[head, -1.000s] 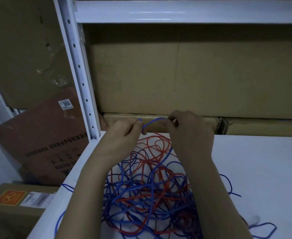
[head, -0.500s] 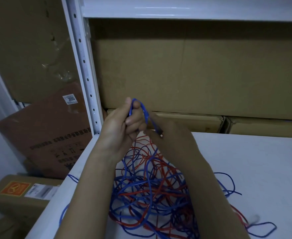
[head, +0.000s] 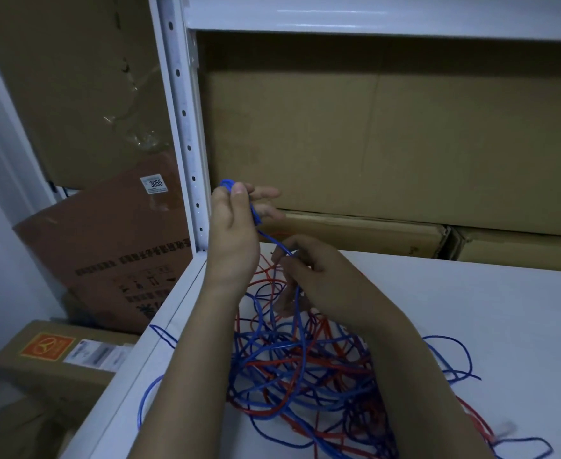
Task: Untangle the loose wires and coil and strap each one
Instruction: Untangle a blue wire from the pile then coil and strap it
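- A brown cardboard box (head: 107, 253) with a "3055" label leans at far left, beside the white shelf upright (head: 186, 127).
- The left hand (head: 234, 226) is raised, thumb and fingers pinching small loops of the blue wire (head: 272, 241).
- That wire runs down to the right hand (head: 312, 276), whose curled fingers pinch it just above the pile.
- The tangle of blue and red wires (head: 292, 369) lies on the white surface (head: 471, 309) under both forearms.
- Large cardboard boxes (head: 388, 144) stand behind.
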`<state>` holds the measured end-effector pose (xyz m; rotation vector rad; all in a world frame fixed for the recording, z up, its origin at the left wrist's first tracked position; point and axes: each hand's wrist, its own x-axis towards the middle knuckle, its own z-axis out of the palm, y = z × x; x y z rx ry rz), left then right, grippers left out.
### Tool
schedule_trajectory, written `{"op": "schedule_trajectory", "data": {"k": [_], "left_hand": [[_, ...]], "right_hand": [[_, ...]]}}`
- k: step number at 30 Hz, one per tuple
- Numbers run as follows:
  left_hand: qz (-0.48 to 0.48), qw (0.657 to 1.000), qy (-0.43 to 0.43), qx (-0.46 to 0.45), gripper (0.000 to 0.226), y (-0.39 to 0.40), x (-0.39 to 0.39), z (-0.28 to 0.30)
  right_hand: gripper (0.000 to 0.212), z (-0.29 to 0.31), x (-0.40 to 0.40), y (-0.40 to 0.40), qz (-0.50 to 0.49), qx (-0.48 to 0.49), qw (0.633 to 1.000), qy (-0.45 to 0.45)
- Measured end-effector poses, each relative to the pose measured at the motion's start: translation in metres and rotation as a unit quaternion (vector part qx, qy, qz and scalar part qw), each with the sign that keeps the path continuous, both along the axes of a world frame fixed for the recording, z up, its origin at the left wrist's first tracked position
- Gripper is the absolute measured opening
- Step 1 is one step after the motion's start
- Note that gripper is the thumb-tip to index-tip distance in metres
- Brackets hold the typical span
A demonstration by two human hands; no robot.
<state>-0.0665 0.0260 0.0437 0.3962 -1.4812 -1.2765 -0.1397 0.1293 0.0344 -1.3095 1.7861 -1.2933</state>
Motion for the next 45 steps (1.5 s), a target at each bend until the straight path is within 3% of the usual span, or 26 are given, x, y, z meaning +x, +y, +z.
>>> {"op": "schedule_trajectory", "data": {"k": [3,5,7,13,17,20,23,27,31,35,37,42,45], "left_hand": [[0.067,0.984,-0.113,-0.121,0.022,0.003,0.0,0.0],[0.092,0.952,-0.224,-0.188,0.018,0.003,0.001,-0.002],[0.083,0.926,-0.294,-0.222,0.021,0.004,0.001,-0.005],[0.022,0.901,-0.348,-0.258,0.027,0.011,0.0,-0.003],[-0.064,0.92,-0.347,-0.174,0.043,0.015,0.005,0.004],[-0.186,0.915,-0.338,-0.118,0.048,0.023,0.011,0.009],[-0.27,0.895,-0.339,-0.106,0.042,0.029,0.018,0.014],[-0.359,0.889,-0.281,-0.041,0.037,0.037,0.026,0.013],[-0.397,0.893,-0.207,0.047,0.038,0.057,0.033,0.007],[-0.377,0.912,-0.07,0.146,0.04,0.069,0.041,0.018],[-0.325,0.933,-0.078,0.133,0.039,0.072,0.044,0.025],[-0.223,0.965,-0.075,0.118,0.032,0.088,0.045,0.037],[-0.143,0.982,-0.083,0.094,0.032,0.092,0.044,0.041]], "right_hand": [[0.018,0.002,-0.007,0.0,-0.012,-0.041,0.993,-0.112],[0.014,0.004,-0.013,0.003,-0.032,-0.047,0.997,-0.052],[0.025,0.007,-0.016,0.008,-0.049,-0.062,0.997,0.019],[0.022,0.004,-0.023,0.011,-0.135,-0.164,0.956,0.2],[0.005,0.003,-0.032,0.017,-0.233,-0.203,0.899,0.309],[0.01,0.003,-0.039,0.026,-0.28,-0.211,0.868,0.351],[0.022,0.001,-0.038,0.034,-0.285,-0.174,0.89,0.31],[0.018,0.0,-0.036,0.047,-0.202,-0.161,0.956,0.14],[0.015,-0.003,-0.028,0.057,-0.158,-0.14,0.977,0.021],[0.012,-0.015,-0.009,0.061,-0.14,-0.098,0.985,0.003],[0.01,-0.02,0.005,0.062,-0.136,-0.087,0.986,0.036],[0.004,-0.012,0.032,0.064,-0.121,-0.036,0.967,0.22],[0.023,-0.002,0.048,0.065,-0.089,-0.004,0.97,0.226]]}}
